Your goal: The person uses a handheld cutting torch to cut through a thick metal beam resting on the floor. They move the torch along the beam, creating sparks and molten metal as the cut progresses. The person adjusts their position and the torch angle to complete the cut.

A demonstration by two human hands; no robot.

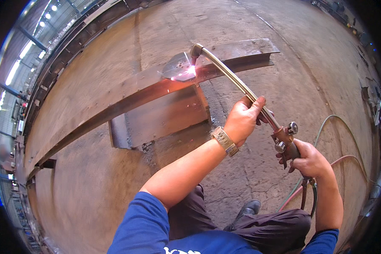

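Observation:
Both my hands hold a cutting torch [228, 73] with long metal tubes and a bent head. My left hand [242, 120] is closed around the tubes partway along. Farther back, my right hand [310, 158] grips the handle behind the valve knobs [292, 128]. The torch head points down at a small dark steel plate [175, 67] lying on a long steel beam [114, 95]. A bright pinkish-white glow with sparks shows at the tip, on the plate's right edge. The glare hides the exact spot under the tip.
A short steel beam section [167, 116] sits under the long beam, on the concrete floor [275, 80]. Green hose [326, 120] and red hose [340, 159] curve over the floor at the right. My shoe [249, 208] is below my left hand. More long steel [78, 36] lies at upper left.

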